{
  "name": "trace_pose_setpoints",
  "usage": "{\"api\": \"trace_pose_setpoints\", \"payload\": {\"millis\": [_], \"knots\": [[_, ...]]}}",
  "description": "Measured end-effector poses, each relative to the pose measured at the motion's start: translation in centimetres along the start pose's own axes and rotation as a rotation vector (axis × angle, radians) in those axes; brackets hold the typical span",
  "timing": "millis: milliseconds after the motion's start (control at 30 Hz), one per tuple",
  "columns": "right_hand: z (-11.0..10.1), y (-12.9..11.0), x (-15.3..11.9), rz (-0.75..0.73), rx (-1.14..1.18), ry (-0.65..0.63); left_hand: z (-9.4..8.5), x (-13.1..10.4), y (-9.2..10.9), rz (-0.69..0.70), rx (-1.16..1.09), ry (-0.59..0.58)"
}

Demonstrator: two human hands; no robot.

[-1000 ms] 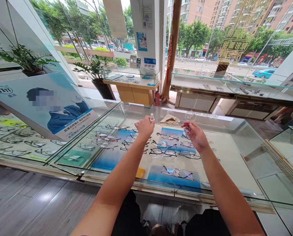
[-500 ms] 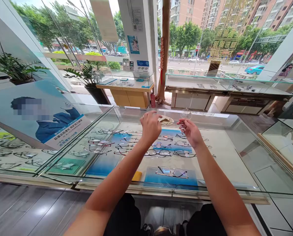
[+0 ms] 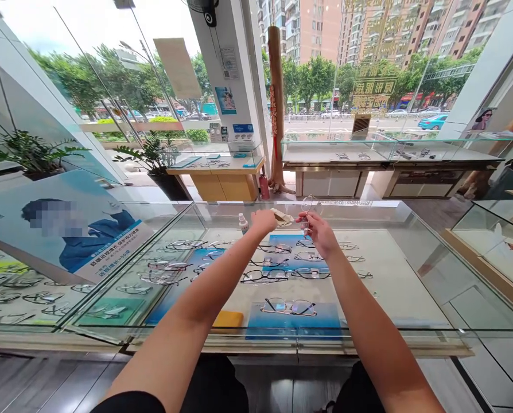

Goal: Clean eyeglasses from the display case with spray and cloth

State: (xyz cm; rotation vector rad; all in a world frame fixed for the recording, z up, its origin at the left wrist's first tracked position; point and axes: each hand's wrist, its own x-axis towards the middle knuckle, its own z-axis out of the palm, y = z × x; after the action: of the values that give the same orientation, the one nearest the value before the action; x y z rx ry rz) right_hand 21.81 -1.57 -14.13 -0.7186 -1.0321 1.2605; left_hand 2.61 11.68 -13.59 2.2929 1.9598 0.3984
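My right hand (image 3: 320, 232) pinches a pair of thin-rimmed glasses (image 3: 309, 205), raised above the far part of the glass counter. The round clear lenses are hard to make out against the background. My left hand (image 3: 263, 220) is low over the counter top, close against the left end of a crumpled beige cloth (image 3: 283, 218). Its fingers are mostly hidden behind the back of the hand, so I cannot tell whether they grip the cloth. Just left of that hand stands a small white bottle (image 3: 243, 222).
Under the glass top of the counter (image 3: 403, 275) lie several eyeglasses (image 3: 288, 307) on blue and white panels. A yellow object (image 3: 228, 319) is near the front edge. A poster board (image 3: 88, 229) stands at left. More display cases (image 3: 334, 158) line the windows.
My left hand has lowered toward the cloth, uncovering the white bottle. My right hand still holds the glasses at much the same place. The view has tilted up slightly.
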Motion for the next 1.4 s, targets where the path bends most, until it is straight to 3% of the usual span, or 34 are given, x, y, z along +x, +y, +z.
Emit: {"api": "trace_pose_setpoints", "payload": {"millis": [167,367,467,567,767,933,1133,1400], "knots": [[-0.1,-0.2,0.1,-0.004,0.033,0.033,-3.0,-0.9,0.2,0.128,-0.078,0.222],[-0.5,-0.3,0.2,0.002,0.053,0.051,-7.9,-2.6,1.6,0.268,-0.468,0.536],[-0.7,-0.3,0.3,-0.009,0.056,0.055,-9.8,-3.2,2.1,0.268,-0.67,0.562],[-0.8,-0.3,0.3,-0.024,0.057,0.061,-10.6,-3.8,2.0,0.251,-0.825,0.502],[-0.5,-0.7,0.1,-0.023,0.067,0.062,-9.2,-6.4,1.1,0.277,-0.979,0.36],[0.9,-0.8,-0.6,0.0,0.076,-0.022,-6.8,-8.9,1.0,0.202,-1.004,0.356],[2.4,-0.4,-1.6,0.092,0.074,-0.133,-3.9,-10.6,1.7,0.226,-1.102,0.405],[2.6,-0.2,-2.0,0.132,0.036,-0.115,-1.3,-11.2,1.0,0.196,-1.37,0.368]]}}
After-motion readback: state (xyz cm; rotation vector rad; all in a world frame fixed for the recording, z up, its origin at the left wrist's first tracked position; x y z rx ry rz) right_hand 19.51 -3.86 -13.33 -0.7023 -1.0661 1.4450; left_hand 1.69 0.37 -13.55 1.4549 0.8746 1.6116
